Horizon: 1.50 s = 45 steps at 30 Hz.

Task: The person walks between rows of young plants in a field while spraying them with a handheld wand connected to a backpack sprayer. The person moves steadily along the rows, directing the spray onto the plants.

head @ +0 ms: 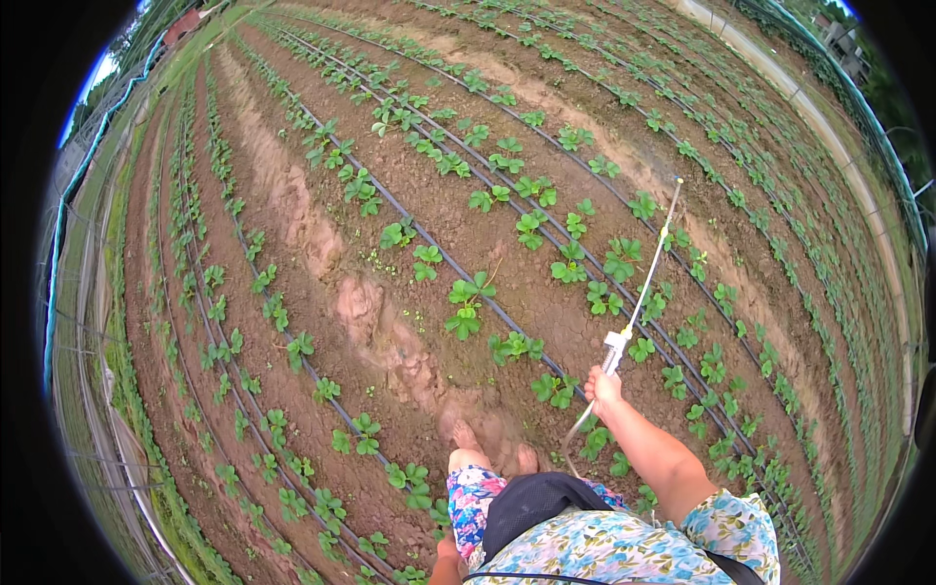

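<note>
My right hand (603, 390) grips the white handle of a spray wand (647, 281). Its thin metal tube slants up and away to the right, ending in a small yellow and blue nozzle (679, 180) above the soil near a plant row. A pale hose (572, 436) bends down from the handle toward my waist. Low in the view, beside my floral shorts (472, 504), only a part of my left hand (447, 547) shows; its fingers are hidden. Around the wand grow leafy low plants, probably strawberry plants (622, 259), in rows.
Black drip irrigation lines (439, 256) run along the rows. My bare feet stand in a muddy furrow (395, 351). A dark mesh bag or cap (537, 501) sits at my waist. Fences with blue edging (95, 157) bound the field, and a pale path (797, 91) lies right.
</note>
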Each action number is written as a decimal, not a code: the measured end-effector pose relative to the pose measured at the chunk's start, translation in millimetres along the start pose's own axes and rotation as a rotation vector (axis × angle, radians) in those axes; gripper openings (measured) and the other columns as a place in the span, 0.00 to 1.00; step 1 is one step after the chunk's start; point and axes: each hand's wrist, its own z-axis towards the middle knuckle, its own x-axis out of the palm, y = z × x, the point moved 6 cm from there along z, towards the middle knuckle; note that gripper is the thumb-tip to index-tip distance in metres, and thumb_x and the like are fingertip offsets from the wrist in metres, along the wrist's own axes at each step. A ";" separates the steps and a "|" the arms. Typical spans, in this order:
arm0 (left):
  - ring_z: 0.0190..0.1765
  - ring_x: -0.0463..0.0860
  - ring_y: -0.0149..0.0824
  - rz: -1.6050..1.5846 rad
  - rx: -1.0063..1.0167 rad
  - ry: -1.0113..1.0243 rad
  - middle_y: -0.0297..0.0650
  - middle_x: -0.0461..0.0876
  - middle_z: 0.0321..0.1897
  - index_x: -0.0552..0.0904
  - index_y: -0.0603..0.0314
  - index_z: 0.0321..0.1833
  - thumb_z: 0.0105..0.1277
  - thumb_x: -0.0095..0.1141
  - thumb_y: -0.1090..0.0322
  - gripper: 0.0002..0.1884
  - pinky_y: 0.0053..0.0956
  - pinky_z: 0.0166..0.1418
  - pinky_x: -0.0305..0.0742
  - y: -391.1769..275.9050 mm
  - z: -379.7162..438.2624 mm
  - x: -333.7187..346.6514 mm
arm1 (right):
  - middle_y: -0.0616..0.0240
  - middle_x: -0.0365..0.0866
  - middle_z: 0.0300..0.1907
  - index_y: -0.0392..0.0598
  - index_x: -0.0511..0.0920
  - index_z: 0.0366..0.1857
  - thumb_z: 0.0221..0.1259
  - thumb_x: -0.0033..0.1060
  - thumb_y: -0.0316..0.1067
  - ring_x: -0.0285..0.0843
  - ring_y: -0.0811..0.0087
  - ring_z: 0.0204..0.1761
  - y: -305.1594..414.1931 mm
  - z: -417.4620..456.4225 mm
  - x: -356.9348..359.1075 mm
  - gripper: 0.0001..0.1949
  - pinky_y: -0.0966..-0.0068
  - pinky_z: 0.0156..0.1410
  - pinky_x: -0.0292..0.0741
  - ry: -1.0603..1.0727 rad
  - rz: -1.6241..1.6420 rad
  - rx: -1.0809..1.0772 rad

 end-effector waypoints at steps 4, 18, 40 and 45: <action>0.49 0.82 0.53 0.144 0.034 -0.020 0.54 0.84 0.41 0.84 0.58 0.46 0.56 0.59 0.49 0.22 0.39 0.52 0.75 -10.1 23.7 -22.9 | 0.73 0.63 0.18 0.50 0.69 0.30 0.58 0.54 0.29 0.58 0.81 0.14 20.0 0.2 26.6 0.05 0.81 0.15 0.52 0.145 -0.002 0.057; 0.48 0.82 0.52 0.092 -0.013 0.007 0.51 0.84 0.40 0.85 0.56 0.38 0.61 0.50 0.52 0.17 0.41 0.52 0.75 -30.6 89.3 -113.0 | 0.72 0.65 0.15 0.50 0.70 0.27 0.55 0.56 0.31 0.60 0.78 0.12 -42.1 -81.5 9.9 0.05 0.77 0.15 0.53 0.150 -0.585 0.198; 0.28 0.85 0.34 -0.500 -0.168 0.031 0.42 0.85 0.28 0.83 0.68 0.39 0.65 0.54 0.62 0.13 0.28 0.34 0.81 -1.8 135.3 -235.2 | 0.74 0.63 0.16 0.48 0.69 0.27 0.59 0.53 0.29 0.59 0.80 0.14 52.7 11.8 343.3 0.05 0.81 0.15 0.54 0.143 0.026 0.040; 0.28 0.85 0.34 -0.387 -0.125 0.057 0.41 0.85 0.27 0.84 0.67 0.39 0.65 0.54 0.60 0.15 0.29 0.36 0.80 -8.2 132.8 -247.6 | 0.77 0.60 0.15 0.53 0.70 0.26 0.59 0.53 0.33 0.55 0.83 0.13 34.7 -26.3 308.5 0.05 0.82 0.15 0.50 0.281 -0.212 0.163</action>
